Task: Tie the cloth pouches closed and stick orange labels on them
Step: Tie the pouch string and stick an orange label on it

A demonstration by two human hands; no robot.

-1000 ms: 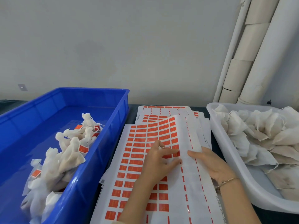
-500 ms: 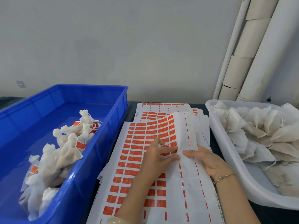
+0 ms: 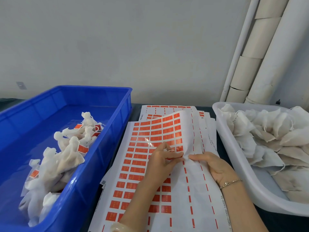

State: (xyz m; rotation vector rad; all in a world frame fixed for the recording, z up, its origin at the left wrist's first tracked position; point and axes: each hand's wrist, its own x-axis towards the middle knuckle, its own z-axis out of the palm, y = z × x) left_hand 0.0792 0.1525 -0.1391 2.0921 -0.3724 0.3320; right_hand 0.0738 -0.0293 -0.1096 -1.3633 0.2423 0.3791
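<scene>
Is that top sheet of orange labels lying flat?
No. The label sheet arches up at its far end; the left hand pinches it, the right hand presses it.

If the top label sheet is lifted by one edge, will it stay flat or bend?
Probably floppy: the label sheet bows upward at its far end and puckers where the left hand pinches it. Likely light, being thin paper. The glare on it suggests a slick face that may slide on the sheets beneath.
</scene>
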